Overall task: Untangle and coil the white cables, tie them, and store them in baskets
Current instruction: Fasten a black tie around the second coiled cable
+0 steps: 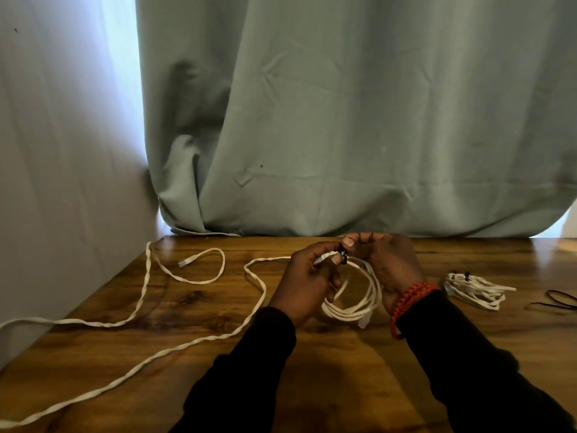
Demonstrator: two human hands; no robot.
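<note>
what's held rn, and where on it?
Both hands, left hand and right hand, pinch the coiled white cable at its top, where a dark tie sits.

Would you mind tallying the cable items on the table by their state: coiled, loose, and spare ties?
Coiled white cables: 2, the coil in the hands and the tied bundle
Loose twisted white cable: 1
Black tie lying loose: 1
Total: 4
</note>
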